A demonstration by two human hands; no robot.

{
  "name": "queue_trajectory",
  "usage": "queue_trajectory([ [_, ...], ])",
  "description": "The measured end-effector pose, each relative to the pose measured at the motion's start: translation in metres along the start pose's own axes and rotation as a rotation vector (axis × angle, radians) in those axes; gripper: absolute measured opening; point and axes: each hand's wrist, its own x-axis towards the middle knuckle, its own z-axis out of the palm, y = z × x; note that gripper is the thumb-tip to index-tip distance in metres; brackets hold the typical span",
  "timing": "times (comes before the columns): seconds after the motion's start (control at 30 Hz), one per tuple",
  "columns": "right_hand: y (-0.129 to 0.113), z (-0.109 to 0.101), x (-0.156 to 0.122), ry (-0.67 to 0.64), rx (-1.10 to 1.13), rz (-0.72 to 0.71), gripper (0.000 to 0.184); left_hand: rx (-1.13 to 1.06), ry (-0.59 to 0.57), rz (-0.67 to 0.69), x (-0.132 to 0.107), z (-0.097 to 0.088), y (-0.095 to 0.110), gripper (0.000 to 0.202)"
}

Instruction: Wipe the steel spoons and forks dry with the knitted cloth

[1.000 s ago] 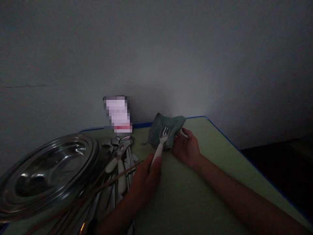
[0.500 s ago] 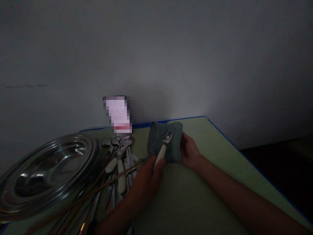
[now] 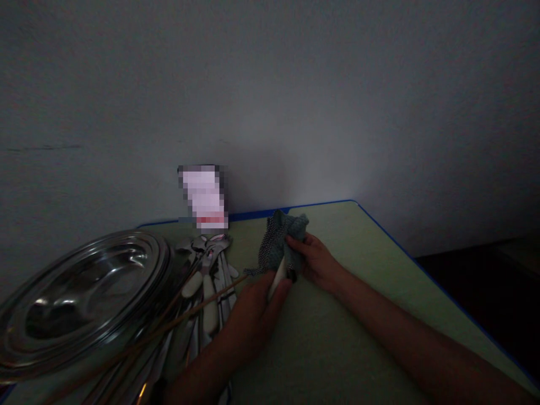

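My left hand (image 3: 255, 312) is closed round the pale handle of a fork (image 3: 277, 278), which points up and away from me. The fork's metal head is hidden inside a grey-green cloth (image 3: 276, 242). Folded over the fork, the cloth is pinched by my right hand (image 3: 315, 259), whose thumb presses on its front. Left of my hands lies a pile of cutlery (image 3: 208, 292) with spoons, white handles and long thin sticks.
Shiny round metal plates (image 3: 158, 247), apparently stacked, stand at the left. A phone with a blurred bright screen (image 3: 205, 194) leans on the grey wall (image 3: 295, 84). The pale green table (image 3: 358, 242) has a blue edge.
The cloth lay spread behind the fork's head; now my right hand has folded it over the head, covering the tines. My left hand keeps its hold on the handle.
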Motion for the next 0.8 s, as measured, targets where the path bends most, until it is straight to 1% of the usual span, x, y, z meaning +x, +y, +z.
queue_trajectory([
  [0.1,0.0005,0.0017,0.0006,0.034,0.006,-0.017,0.024,0.007,-0.002,0.013,0.0002,0.0004,-0.0008,0.033],
  [0.27,0.0003,0.0005,0.0020,0.073,-0.023,0.020,0.030,-0.011,0.007,0.019,-0.0003,0.0018,-0.0009,0.032],
  [0.4,-0.0002,-0.0017,0.0020,0.023,-0.055,0.023,0.025,-0.084,0.070,-0.015,-0.0012,0.0020,0.0015,0.034],
  [0.53,-0.0011,-0.0019,-0.0005,-0.014,-0.076,0.023,0.020,-0.076,0.115,-0.056,-0.0019,0.0012,0.0013,0.036],
  [0.67,0.0017,-0.0009,-0.0002,-0.006,-0.076,-0.041,0.024,-0.075,0.101,-0.060,0.0000,-0.0006,0.0019,0.035],
  [0.8,0.0074,-0.0039,0.0039,0.105,-0.069,-0.145,0.021,-0.055,0.072,-0.033,0.0026,-0.0023,0.0052,0.034],
])
